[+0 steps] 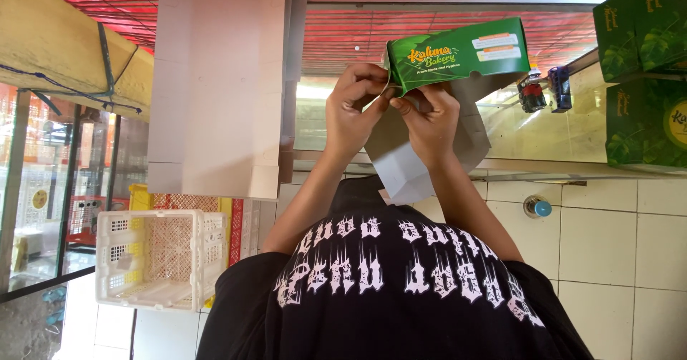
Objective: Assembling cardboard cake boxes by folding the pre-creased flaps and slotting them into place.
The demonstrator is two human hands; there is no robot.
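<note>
Up front: we see the green carton [458,52] — half folded, grey inside, raised before the black shirt [386,288].
Left hand [356,109]: grip closed, pinching the carton's flap.
Right hand [431,120]: fingers pinched shut on the same edge.
Around: white crate [154,260], green boxes [644,66] — well apart.

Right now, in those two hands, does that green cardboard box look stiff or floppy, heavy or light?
Probably light: the green box is held by fingertips of the left hand and right hand. Likely bendy, since its grey flaps hang unfolded. It looks thin, so it may crush easily.
</note>
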